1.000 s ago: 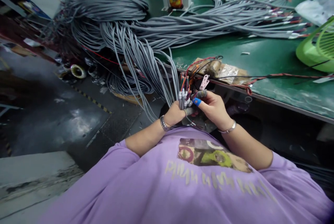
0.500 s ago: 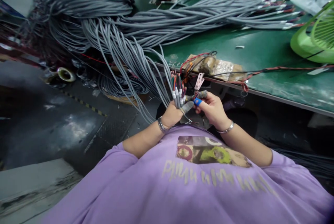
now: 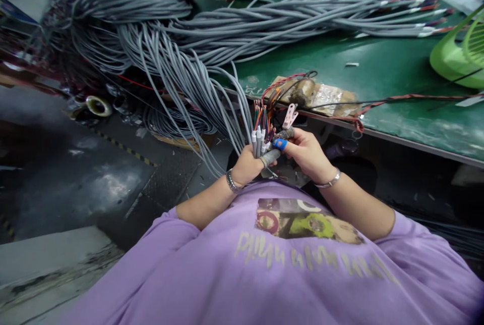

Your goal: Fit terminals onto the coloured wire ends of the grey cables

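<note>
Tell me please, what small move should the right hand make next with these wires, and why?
Probably the right hand should pinch one of the coloured wires and draw it aside. The left hand grips the grey cable ends upright. Their wires fan out above, and the blue-capped thumb rests right beside them.
</note>
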`<state>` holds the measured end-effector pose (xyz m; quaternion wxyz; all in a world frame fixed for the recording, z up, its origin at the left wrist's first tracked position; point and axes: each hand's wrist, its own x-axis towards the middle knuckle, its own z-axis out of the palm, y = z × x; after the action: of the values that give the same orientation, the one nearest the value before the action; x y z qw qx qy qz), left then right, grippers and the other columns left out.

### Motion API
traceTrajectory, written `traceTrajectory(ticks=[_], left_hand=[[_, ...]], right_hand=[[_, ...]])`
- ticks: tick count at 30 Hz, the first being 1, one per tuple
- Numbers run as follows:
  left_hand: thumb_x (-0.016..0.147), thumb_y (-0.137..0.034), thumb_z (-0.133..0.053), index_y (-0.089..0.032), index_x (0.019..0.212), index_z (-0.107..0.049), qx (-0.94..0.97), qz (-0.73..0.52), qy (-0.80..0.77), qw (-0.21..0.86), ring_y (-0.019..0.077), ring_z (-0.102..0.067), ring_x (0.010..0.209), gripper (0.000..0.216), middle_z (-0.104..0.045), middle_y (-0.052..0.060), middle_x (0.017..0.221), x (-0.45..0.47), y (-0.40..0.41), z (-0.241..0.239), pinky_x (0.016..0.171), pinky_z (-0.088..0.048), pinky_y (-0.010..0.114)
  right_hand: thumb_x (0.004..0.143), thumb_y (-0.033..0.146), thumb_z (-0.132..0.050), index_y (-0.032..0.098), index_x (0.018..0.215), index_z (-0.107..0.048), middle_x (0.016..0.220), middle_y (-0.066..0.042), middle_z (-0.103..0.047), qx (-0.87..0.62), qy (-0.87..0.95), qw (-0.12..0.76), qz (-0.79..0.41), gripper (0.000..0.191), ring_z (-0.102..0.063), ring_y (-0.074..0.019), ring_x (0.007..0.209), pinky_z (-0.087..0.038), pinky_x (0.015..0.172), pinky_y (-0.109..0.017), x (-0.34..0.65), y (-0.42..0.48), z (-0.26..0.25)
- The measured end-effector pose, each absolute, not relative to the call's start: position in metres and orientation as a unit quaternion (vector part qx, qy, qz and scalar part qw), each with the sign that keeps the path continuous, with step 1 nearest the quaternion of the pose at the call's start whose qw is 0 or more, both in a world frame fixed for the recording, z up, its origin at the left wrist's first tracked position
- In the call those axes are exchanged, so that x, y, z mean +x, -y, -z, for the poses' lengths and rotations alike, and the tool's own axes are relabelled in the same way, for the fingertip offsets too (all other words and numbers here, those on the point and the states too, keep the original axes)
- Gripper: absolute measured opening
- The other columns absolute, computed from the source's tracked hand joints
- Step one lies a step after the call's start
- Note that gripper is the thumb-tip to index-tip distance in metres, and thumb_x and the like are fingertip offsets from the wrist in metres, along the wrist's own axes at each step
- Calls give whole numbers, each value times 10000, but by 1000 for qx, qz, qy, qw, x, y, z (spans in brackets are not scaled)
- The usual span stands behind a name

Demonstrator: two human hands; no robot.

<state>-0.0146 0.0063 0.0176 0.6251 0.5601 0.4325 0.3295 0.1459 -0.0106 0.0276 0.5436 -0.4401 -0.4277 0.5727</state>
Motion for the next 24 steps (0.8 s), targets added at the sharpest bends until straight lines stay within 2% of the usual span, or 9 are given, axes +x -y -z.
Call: traceTrajectory(ticks=[6, 15, 19, 24], left_hand=[[574, -519, -868, -138, 721, -659, 463, -366, -461, 663, 126, -634, 535, 458, -679, 31, 620, -8, -8, -26, 432, -371, 199], [578, -529, -854, -131, 709, -652, 426, -399, -464, 667, 125, -638, 536, 465, -684, 49, 614, -2, -4, -28, 440, -371, 198], [584, -526, -847, -131, 662, -646, 425, -402, -472, 659, 100, -594, 488, 450, -656, 31, 580, -3, -4, -29, 452, -422, 208], [579, -515, -861, -134, 638, -633, 448, -387, -455, 665, 89, -569, 464, 447, -631, 10, 545, -3, -2, -31, 467, -466, 211]], right_hand=[[648, 390, -863, 177, 723, -631, 551, 63, -492, -448, 339, 572, -597, 324, -364, -55, 471, -299, 448, -218, 144, 15, -18], [689, 322, -825, 187, 764, -646, 608, 54, -542, -459, 325, 599, -570, 236, -385, -59, 496, -312, 485, -227, 143, 26, -11], [686, 357, -828, 185, 786, -656, 674, 27, -603, -475, 381, 571, -550, 263, -455, -81, 551, -361, 517, -239, 147, 27, -11], [686, 437, -830, 191, 909, -655, 821, -7, -665, -469, 440, 544, -539, 376, -554, -127, 689, -454, 609, -272, 147, 20, -17]])
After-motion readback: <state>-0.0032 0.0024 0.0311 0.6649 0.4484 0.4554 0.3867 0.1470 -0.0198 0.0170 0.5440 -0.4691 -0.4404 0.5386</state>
